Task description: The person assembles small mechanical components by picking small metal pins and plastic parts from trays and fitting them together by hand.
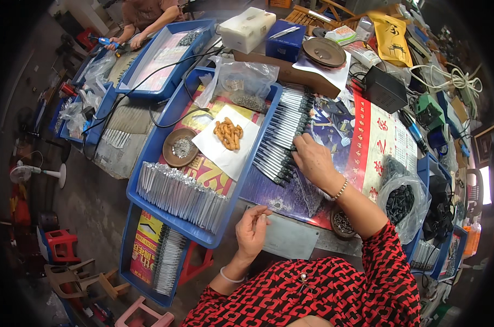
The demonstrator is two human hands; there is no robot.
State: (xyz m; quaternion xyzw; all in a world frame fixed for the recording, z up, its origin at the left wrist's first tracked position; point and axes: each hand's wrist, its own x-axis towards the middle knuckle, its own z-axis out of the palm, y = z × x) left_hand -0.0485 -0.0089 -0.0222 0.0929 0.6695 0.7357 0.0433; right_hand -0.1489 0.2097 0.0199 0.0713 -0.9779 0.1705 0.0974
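Note:
A long row of slim silver rods with black ends (279,136) lies side by side on the table. My right hand (315,163) reaches over the row from the right, its fingertips pinched at the black ends. Near the table's front edge hangs my left hand (252,231), fingers curled in toward the thumb; whether anything small is between them is hidden. Below that hand a grey metal plate (290,237) lies at the edge. Left of the row, a blue tray (223,231) holds a dense bundle of silver strips (181,196).
The tray also carries a brown bowl of small metal parts (180,147), snacks on white paper (228,135) and a clear bag (244,82). Right stand a bag of black pieces (400,201), a small bowl (342,223) and a black box (386,89). Another person (149,16) works far left.

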